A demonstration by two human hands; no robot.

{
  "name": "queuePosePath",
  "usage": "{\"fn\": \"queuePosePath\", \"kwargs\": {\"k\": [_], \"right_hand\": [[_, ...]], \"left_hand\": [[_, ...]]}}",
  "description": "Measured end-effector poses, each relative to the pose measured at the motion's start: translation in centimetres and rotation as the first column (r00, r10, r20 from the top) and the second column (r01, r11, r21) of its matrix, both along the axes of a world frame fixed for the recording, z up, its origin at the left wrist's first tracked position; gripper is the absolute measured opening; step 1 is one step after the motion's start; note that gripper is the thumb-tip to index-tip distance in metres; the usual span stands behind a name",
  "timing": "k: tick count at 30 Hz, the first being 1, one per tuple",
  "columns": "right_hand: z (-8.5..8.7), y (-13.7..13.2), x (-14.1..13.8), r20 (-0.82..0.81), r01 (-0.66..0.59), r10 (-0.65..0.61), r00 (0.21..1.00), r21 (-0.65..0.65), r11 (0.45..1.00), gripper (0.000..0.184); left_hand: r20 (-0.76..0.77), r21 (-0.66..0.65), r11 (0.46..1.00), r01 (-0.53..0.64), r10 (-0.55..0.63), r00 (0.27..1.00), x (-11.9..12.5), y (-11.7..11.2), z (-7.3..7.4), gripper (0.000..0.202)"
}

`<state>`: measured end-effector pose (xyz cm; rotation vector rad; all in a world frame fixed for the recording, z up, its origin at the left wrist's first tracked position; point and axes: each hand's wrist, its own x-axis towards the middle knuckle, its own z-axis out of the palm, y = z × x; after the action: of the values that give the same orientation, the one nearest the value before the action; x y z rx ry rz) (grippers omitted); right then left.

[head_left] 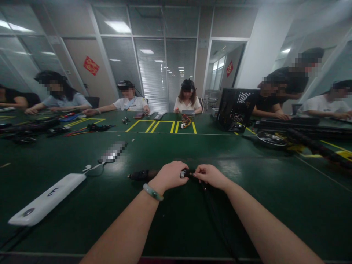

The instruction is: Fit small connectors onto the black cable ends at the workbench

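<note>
From my remote seat I see both hands meeting low in the middle of the view, on the green table (275, 205). The left hand (169, 176) is clenched around a black connector (140, 175), whose barrel sticks out to the left of the fist and lies on the tabletop. The right hand (211, 176) pinches the connector's other end with fingertips drawn together, just beside a small silver ring that shows between the two hands (they nearly touch there). A black cable (216, 212) runs from under the right hand toward me. A pale green bracelet (153, 192) sits on the left wrist.

Off to the left lies a white power bank (46, 201), its thin white lead curling away from it. Farther across the table stand a black computer case (235, 108) and yellow tape lines (162, 126). Other people sit along the far edge, their hands on their own work, well apart from mine.
</note>
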<state>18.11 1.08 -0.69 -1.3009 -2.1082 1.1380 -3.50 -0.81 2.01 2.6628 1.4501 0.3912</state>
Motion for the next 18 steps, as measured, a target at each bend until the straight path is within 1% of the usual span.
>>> {"fn": "queuePosePath", "kwargs": {"k": [3, 6, 8, 11, 15, 18], "right_hand": [[0.4, 0.1, -0.1, 0.036, -0.017, 0.017, 0.999, -0.015, 1.000, 0.027], [0.6, 0.2, -0.3, 0.075, -0.018, 0.018, 0.997, 0.004, 1.000, 0.026], [0.7, 0.2, -0.3, 0.074, -0.011, 0.010, 0.997, 0.018, 1.000, 0.026], [0.7, 0.2, -0.3, 0.058, 0.002, -0.002, 0.998, 0.006, 1.000, 0.026], [0.8, 0.2, -0.4, 0.030, -0.002, 0.002, 1.000, 0.005, 1.000, 0.023], [0.6, 0.3, -0.4, 0.018, 0.000, 0.000, 1.000, 0.008, 1.000, 0.022]], "left_hand": [[0.006, 0.009, 1.000, 0.015, -0.015, 1.000, 0.1, 0.2, -0.2, 0.029], [0.007, 0.016, 0.999, 0.038, -0.039, 0.999, 0.3, 0.4, -0.2, 0.026], [0.006, 0.017, 0.999, 0.043, -0.043, 0.999, 0.4, 0.4, -0.2, 0.025], [0.016, 0.018, 1.000, 0.026, -0.026, 1.000, 0.8, 0.4, -0.3, 0.022], [0.031, -0.012, 0.999, -0.031, 0.032, 0.999, 1.4, 0.1, -0.3, 0.015], [0.031, -0.038, 0.999, -0.034, 0.035, 0.999, 1.6, 0.1, -0.2, 0.012]]}}
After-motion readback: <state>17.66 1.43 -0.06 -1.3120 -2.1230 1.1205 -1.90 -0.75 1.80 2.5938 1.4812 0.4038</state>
